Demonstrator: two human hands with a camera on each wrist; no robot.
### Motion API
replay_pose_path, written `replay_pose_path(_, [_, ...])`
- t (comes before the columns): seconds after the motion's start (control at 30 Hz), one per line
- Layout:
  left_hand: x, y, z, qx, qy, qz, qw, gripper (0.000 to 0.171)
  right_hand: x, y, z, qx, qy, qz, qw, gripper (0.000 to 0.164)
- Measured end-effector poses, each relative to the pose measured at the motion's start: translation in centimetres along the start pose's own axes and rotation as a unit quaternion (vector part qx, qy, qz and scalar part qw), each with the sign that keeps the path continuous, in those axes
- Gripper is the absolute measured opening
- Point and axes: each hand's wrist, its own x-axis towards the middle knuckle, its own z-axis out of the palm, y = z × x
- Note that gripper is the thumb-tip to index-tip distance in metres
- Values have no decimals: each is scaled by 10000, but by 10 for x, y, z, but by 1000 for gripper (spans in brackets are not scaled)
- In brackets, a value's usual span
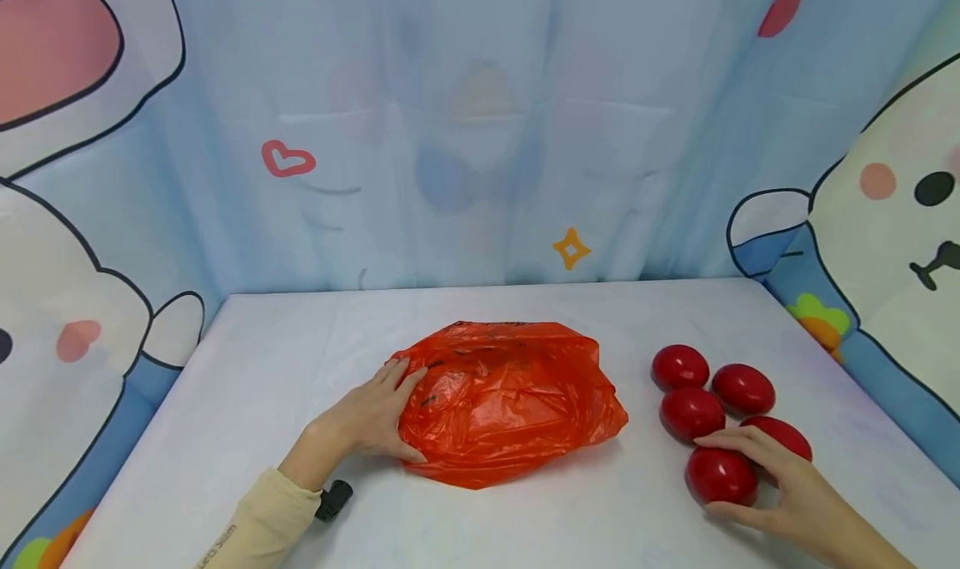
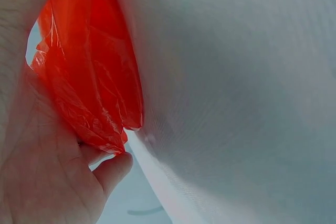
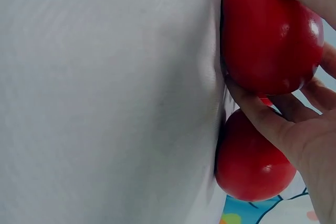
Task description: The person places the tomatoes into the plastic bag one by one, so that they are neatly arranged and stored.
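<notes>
An orange-red plastic bag (image 1: 510, 402) lies crumpled and flattened on the white-covered table. My left hand (image 1: 363, 419) holds its left side, fingers over the top and thumb at the lower edge. Thin film folds between those fingers in the left wrist view. On the right, my right hand (image 1: 787, 494) grips the nearest glossy dark-red, fruit-like ball (image 1: 720, 476) between thumb and fingers. Its forefinger rests along the far side. Several matching red balls (image 1: 678, 366) are grouped just behind. One of them (image 3: 254, 158) sits right beside the fingers in the right wrist view.
White cloth covers the table (image 1: 300, 336). A light-blue curtain (image 1: 465, 202) printed with cartoon animals hangs behind and along both sides. A small black piece (image 1: 334, 500) shows at the left sleeve's cuff.
</notes>
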Motion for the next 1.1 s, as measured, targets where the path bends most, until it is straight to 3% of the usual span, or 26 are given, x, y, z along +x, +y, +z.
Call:
replay_pose_path(0.2, [0, 1, -1, -20, -71, 6, 10000, 112, -3, 0, 3, -111, -57, 75, 9999, 90])
replay_pose_path(0.6, [-2, -1, -5, 9, -108, -44, 9999, 111, 0, -12, 2, -345, 202, -253, 9989, 87])
replay_pose_path(0.77, [-2, 0, -5, 26, -102, -79, 9999, 111, 5, -22, -7, -101, 553, -737, 9957, 85])
replay_pose_path(0.93, [-2, 1, -6, 60, -108, -153, 9998, 111, 27, -45, -25, 125, 992, -1374, 9854, 85])
replay_pose_path(1.1, [3, 4, -2, 54, -211, -220, 9995, 111, 56, -90, -39, 229, 1052, -1762, 9784, 80])
